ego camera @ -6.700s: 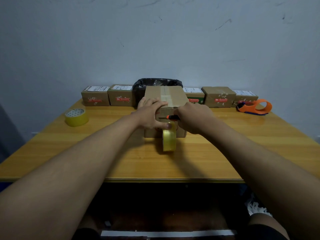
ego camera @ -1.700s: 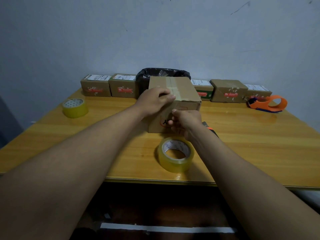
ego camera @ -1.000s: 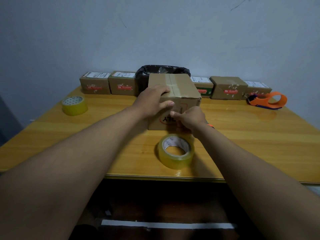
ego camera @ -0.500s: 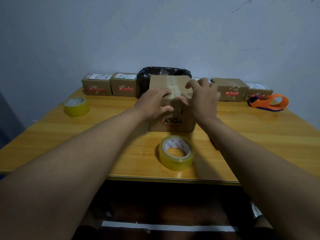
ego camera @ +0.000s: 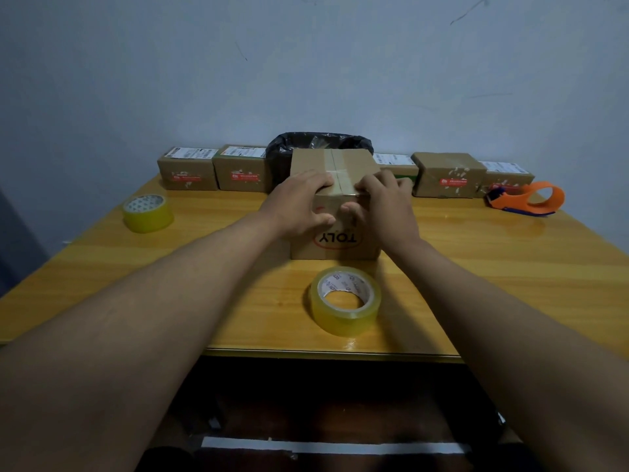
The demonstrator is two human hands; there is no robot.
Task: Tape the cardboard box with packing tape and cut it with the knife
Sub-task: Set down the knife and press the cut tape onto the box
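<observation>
The cardboard box (ego camera: 335, 245) stands mid-table with an upside-down "TOLY" print on its near face and a clear tape strip along its top seam. My left hand (ego camera: 299, 202) clasps the box's near top edge left of the seam, fingers on top, thumb on the front. My right hand (ego camera: 386, 206) clasps the same edge right of the seam, thumb pressing the front face. A roll of clear packing tape (ego camera: 345, 299) lies flat on the table just in front of the box. The knife is not visible.
A second tape roll (ego camera: 148, 212) sits at the left. An orange tape dispenser (ego camera: 527, 199) lies at the far right. Several small taped boxes (ego camera: 241, 168) and a black-lined bin (ego camera: 320, 144) line the back edge against the wall. The wooden table's (ego camera: 510, 267) near edge is close to the roll.
My right hand went from the box's front face up onto its top, then settled on the near top edge beside my left hand. The knife seen beside the box earlier is out of sight.
</observation>
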